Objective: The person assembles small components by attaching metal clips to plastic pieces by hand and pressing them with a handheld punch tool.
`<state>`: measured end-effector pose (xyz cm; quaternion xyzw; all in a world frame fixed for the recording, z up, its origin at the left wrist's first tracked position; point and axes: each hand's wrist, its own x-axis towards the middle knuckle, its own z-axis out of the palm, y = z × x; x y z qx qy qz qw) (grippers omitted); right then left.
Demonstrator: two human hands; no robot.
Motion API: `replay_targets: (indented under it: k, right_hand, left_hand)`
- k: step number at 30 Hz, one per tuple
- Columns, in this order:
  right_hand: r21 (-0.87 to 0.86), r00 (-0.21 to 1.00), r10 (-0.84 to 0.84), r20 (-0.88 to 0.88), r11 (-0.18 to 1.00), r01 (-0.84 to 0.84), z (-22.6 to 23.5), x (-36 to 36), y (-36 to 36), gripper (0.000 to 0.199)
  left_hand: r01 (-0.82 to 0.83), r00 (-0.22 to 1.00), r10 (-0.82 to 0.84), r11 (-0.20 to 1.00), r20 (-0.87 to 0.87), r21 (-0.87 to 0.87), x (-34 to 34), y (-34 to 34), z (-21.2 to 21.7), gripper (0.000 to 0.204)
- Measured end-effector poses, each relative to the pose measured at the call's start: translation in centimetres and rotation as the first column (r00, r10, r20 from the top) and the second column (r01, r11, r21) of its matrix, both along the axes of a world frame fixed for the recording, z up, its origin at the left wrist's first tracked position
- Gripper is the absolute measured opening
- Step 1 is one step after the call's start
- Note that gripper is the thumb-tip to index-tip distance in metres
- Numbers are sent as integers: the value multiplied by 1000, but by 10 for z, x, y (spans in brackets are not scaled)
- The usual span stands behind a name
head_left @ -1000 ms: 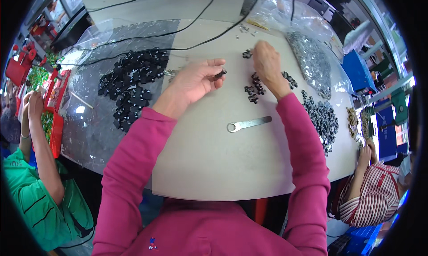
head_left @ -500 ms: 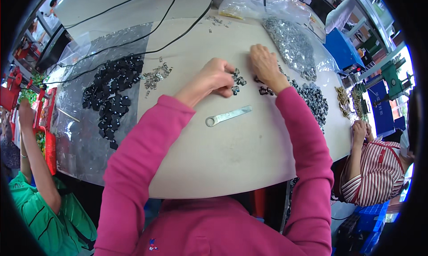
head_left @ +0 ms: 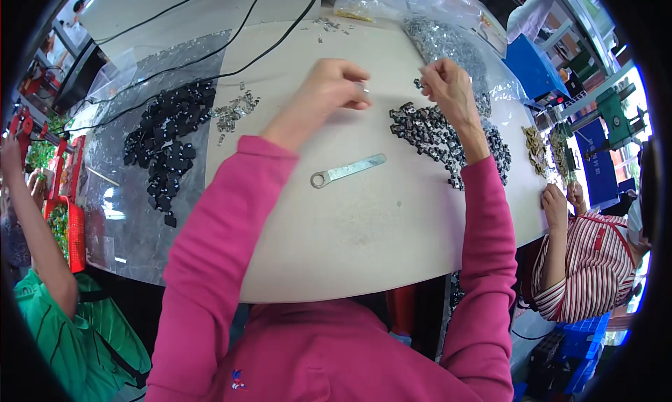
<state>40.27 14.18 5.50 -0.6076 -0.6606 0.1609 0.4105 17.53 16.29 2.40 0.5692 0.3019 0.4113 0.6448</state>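
Note:
My left hand hovers over the upper middle of the table, its thumb and fingers curled toward each other. A small silver metal piece shows at its fingertips, too blurred to name. To the right, my right hand is pinched, with a small dark metal clip by its fingertips. Just below that hand spreads a pile of dark, shiny metal clips, partly behind my right wrist. A flat metal ring wrench lies on the table below and between my hands.
Black square parts lie heaped on clear plastic sheeting at left, beside small silver pieces. A clear bag of metal parts lies at the upper right. Black cables cross the table. Co-workers sit at both sides, near a red basket.
My left hand has lifted up and away from the few dark clips it was touching, which no longer show there. My right hand has turned and closed into a pinch, uncovering more of the pile.

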Motion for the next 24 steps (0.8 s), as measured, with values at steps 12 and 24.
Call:
replay_targets:
  k: [12, 24]
  right_hand:
    - [273, 885, 415, 209, 845, -460, -51, -135, -54, 14]
    - [177, 881, 460, -111, 882, -438, -61, -134, -54, 10]
  left_hand:
    - [-131, 989, 111, 966, -102, -224, -75, -65, -8, 28]
    - [-172, 977, 149, 973, -152, -153, -82, -75, -7, 32]
